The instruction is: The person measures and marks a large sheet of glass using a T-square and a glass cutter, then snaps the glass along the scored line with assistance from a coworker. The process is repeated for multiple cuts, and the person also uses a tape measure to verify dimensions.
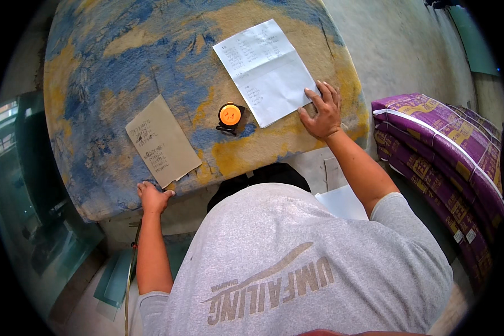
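Note:
My right hand [323, 111] rests on the cloth-covered table, fingers stretched out, at the lower right corner of a creased white sheet of paper [283, 84] with handwriting. Its fingertips touch the paper's edge. At the table's near left edge lies my left hand [153, 197], with its fingers apart and holding nothing. The thumb points to the bottom corner of a brown piece of cardboard [165, 140] covered in handwritten lines; whether they touch I cannot tell. Between cardboard and paper sits an orange and black tape measure [229, 116], apart from both hands.
Blue, tan and yellow mottled cloth covers the table [134, 45]. Stacked purple packages [431, 131], tied with white straps, stand on the floor at right. Glass sheets [33, 224] lean at the left. A thin pole [130, 280] rises beside my left forearm.

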A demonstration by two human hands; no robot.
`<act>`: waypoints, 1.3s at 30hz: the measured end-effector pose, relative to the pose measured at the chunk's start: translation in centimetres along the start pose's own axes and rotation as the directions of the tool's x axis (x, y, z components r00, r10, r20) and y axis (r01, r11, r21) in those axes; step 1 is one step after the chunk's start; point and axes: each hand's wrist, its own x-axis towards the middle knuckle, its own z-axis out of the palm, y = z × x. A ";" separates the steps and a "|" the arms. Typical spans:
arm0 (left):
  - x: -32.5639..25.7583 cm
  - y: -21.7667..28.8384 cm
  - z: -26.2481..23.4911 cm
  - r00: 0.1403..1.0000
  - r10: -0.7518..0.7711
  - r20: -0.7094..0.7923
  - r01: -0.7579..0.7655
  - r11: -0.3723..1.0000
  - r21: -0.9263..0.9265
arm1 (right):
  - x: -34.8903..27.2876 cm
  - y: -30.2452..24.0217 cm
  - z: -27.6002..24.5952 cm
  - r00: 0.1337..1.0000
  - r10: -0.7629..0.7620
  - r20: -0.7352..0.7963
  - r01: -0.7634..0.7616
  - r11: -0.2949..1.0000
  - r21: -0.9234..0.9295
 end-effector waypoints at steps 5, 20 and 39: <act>-0.2 0.4 -0.3 1.000 -0.015 0.012 0.015 1.000 0.003 | -0.1 0.0 0.0 1.000 0.011 0.010 -0.011 1.000 -0.011; 0.3 -0.2 0.2 1.000 -0.011 0.014 0.011 1.000 0.002 | 0.0 0.2 -0.1 1.000 0.002 0.005 -0.002 1.000 0.000; 0.1 -1.2 0.6 0.996 0.053 -0.078 -0.052 0.999 0.011 | 0.1 -1.4 -1.4 1.000 0.022 -0.016 -0.022 1.000 -0.007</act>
